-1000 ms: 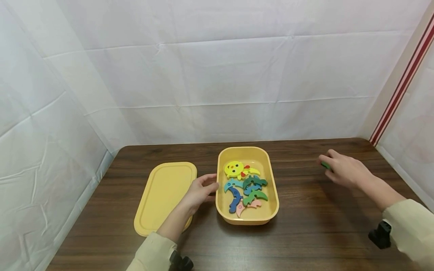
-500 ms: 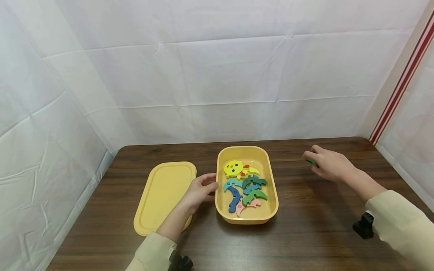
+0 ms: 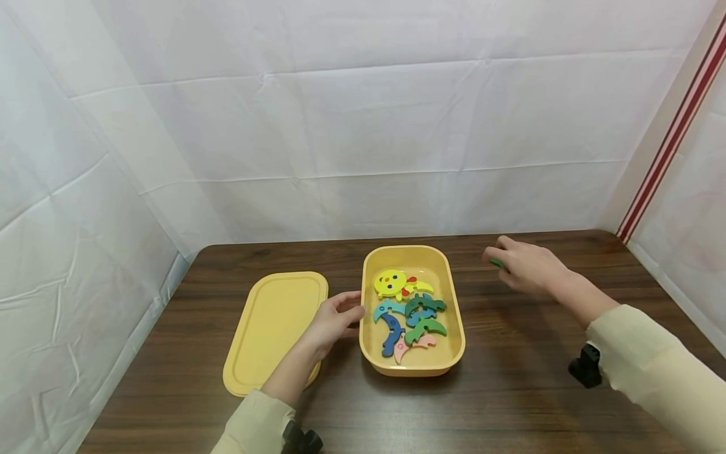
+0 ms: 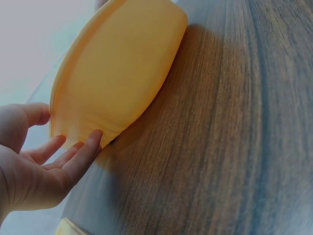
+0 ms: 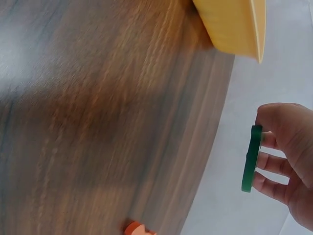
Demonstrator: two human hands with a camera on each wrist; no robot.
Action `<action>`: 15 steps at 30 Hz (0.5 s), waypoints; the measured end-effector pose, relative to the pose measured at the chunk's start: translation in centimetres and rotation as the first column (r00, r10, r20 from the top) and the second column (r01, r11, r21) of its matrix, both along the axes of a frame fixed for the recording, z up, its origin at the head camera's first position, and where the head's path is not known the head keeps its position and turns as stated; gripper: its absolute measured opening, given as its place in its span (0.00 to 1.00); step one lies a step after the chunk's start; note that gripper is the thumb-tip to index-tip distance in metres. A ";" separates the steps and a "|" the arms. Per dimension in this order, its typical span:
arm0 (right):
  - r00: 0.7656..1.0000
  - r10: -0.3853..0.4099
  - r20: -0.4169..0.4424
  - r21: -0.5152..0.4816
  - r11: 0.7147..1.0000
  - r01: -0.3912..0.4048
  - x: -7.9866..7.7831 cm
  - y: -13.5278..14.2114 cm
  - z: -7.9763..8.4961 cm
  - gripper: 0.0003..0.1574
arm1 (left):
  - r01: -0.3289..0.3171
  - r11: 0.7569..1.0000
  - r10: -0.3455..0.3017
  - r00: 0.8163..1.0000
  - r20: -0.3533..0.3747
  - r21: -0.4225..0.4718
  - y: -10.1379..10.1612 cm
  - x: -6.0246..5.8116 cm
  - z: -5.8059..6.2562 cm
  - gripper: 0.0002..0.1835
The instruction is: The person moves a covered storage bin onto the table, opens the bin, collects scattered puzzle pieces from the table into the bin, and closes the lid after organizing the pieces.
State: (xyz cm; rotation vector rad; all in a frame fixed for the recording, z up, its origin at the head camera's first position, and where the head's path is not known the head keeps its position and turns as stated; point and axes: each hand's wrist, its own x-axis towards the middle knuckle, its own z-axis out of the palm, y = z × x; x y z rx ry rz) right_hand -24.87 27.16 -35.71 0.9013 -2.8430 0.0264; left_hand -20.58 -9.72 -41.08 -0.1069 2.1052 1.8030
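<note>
Right hand (image 3: 524,266) raised above the wooden table (image 3: 527,384), just to the right of the yellow box (image 3: 456,328) near its far corner, fingers curled round a flat green piece (image 3: 497,263); piece pinched edge-on between thumb and fingertips (image 5: 274,164), thin green rim showing in the right wrist view (image 5: 250,159), clear of the tabletop and outside the box. Left hand (image 3: 333,320) down at the box's left wall, fingers straight and relaxed, fingertips (image 4: 88,147) touching the yellow side low down, nothing gripped. Box open, lying long-ways away from the person, holding a loose heap of flat coloured shapes: a yellow round-headed one (image 3: 391,284) at the far end, then teal, dark green, blue, bright green and pink ones (image 3: 411,325) overlapping toward the near end. Yellow lid (image 3: 266,328) flat on the table to the left of the box, partly under the left forearm. A small orange bit (image 5: 138,228) at the bottom edge of the right wrist view, on the table, too cropped to tell what. White cloth walls (image 3: 340,126) behind and to both sides
</note>
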 end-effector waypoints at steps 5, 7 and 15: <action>0.999 0.025 -0.020 0.003 1.000 -0.025 -0.3 -1.1 0.4 0.17 | 0.004 1.000 -0.004 1.000 -0.018 0.022 0.0 0.0 -0.2 0.24; 0.999 0.036 -0.030 0.003 0.999 -0.036 -0.4 -1.5 0.5 0.17 | 0.008 0.999 -0.007 1.000 -0.029 0.036 0.0 0.0 -0.3 0.24; 0.995 0.087 -0.042 0.004 0.996 -0.087 0.0 -3.3 1.0 0.16 | 0.015 0.998 -0.014 0.999 -0.029 0.053 0.0 0.0 -0.4 0.24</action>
